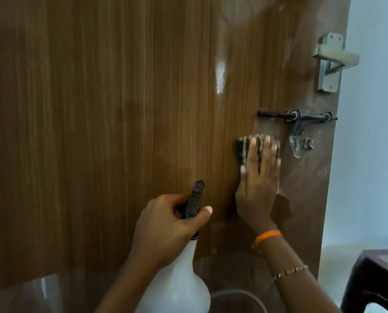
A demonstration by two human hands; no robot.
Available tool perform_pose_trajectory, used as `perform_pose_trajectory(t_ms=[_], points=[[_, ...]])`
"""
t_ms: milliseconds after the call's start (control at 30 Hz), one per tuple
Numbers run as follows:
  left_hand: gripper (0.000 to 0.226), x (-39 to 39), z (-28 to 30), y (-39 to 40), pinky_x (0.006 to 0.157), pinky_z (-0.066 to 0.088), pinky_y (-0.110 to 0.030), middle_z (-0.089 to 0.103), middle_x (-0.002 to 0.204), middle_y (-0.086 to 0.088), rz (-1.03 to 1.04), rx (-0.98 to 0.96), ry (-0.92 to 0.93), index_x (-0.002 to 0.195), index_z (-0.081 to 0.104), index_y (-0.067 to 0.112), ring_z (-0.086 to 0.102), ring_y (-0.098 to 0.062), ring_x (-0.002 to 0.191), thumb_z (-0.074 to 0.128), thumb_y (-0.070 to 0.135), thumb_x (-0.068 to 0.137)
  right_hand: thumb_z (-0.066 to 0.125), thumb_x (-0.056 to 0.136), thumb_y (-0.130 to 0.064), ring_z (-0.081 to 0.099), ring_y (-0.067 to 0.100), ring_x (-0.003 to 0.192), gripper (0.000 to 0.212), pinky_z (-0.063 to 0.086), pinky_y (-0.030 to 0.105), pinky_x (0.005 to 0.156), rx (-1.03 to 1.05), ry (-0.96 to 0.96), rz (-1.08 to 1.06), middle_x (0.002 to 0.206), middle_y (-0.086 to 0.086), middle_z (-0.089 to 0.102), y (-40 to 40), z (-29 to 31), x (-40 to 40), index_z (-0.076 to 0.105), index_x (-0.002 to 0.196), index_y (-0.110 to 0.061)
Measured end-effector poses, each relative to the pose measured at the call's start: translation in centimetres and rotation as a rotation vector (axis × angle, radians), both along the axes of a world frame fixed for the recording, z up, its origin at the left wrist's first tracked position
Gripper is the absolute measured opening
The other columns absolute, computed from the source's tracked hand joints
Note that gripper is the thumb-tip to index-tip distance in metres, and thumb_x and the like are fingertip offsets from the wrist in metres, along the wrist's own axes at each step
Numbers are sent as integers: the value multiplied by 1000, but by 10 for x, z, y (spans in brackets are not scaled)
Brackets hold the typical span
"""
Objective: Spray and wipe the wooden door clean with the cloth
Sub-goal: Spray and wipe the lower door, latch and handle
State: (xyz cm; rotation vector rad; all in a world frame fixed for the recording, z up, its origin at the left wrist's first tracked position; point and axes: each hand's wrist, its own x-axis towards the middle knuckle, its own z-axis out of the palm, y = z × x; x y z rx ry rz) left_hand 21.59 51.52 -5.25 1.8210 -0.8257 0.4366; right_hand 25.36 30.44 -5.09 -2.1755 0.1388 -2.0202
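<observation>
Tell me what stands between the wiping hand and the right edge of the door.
The right hand presses the dark striped cloth flat on the brown wooden door. To its right, the black sliding bolt and a small clear plastic hook stand in the way.

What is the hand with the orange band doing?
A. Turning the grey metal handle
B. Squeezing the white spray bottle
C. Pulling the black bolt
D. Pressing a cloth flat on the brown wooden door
D: the right hand lies with straight fingers on the dark striped cloth against the brown wooden door, just below and left of the black sliding bolt, while the left hand grips the white plastic spray bottle.
</observation>
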Motion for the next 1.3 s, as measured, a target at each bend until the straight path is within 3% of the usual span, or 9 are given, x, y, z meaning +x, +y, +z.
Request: perform_pose_trajectory(t_ms=[167, 300, 367, 500, 700, 833, 1067, 1167, 1300], points=[[65, -1, 13, -20, 70, 54, -51, 66, 64, -7, 4, -11, 4, 65, 66, 12, 64, -21, 62, 48, 74, 56, 32, 101, -16, 19, 30, 145, 49, 19, 45, 118, -94, -61, 34, 157, 16, 21, -17, 40, 0, 27, 149, -10], [67, -2, 17, -34, 70, 53, -54, 66, 64, -8, -14, -3, -14, 66, 64, 10, 64, -25, 63, 48, 74, 56, 34, 99, -18, 29, 35, 139, 48, 37, 54, 107, -142, -77, 11, 152, 17, 26, -22, -6, 0, 31, 147, -11], [66, -1, 19, -37, 71, 54, -54, 66, 64, -6, -2, 3, -3, 66, 64, 12, 65, -23, 63, 48, 75, 54, 39, 96, -17, 31, 35, 136, 56, 43, 57, 100, -198, -48, -8, 149, 18, 28, -24, -41, -2, 23, 150, -17], [65, -3, 21, -40, 71, 53, -54, 67, 65, -6, 9, -7, -1, 66, 65, 14, 65, -22, 63, 47, 75, 54, 44, 91, -14, 30, 33, 138, 70, 43, 59, 99, -231, -40, 22, 147, 15, 30, -28, -65, -4, 15, 153, -26], [62, -5, 29, -49, 70, 53, -55, 67, 64, -7, 13, 21, -37, 64, 64, 14, 65, -23, 62, 47, 74, 55, 35, 97, -16, 28, 33, 139, 47, 23, 52, 114, -153, -105, 11, 149, 16, 31, -34, 24, 0, 31, 145, -16], [64, -4, 36, -65, 73, 54, -55, 67, 65, -7, 5, -33, -21, 67, 67, 14, 66, -24, 65, 48, 74, 54, 38, 89, -9, 36, 30, 132, 47, 37, 54, 105, -33, -167, 82, 144, 11, 36, -36, 51, 3, 36, 136, -17], [62, 4, 29, -72, 73, 53, -57, 66, 64, -10, -36, -75, -4, 66, 66, 11, 65, -27, 66, 52, 71, 57, 37, 92, -16, 31, 23, 140, 44, 36, 53, 108, 173, -248, 154, 149, 11, 37, -30, 23, 8, 34, 136, -14], [62, 4, 26, -71, 72, 53, -56, 65, 64, -10, -49, -68, -2, 65, 65, 11, 64, -27, 64, 53, 71, 57, 37, 93, -18, 32, 25, 137, 45, 37, 54, 107, 110, -177, 82, 148, 13, 36, -33, -20, 4, 34, 138, -11], [63, 4, 27, -69, 71, 53, -57, 65, 64, -11, -85, -62, -7, 66, 65, 9, 64, -27, 65, 53, 70, 57, 34, 99, -26, 35, 27, 134, 42, 30, 44, 112, 16, -131, 57, 146, 8, 35, -35, -81, 1, 35, 138, -9]])
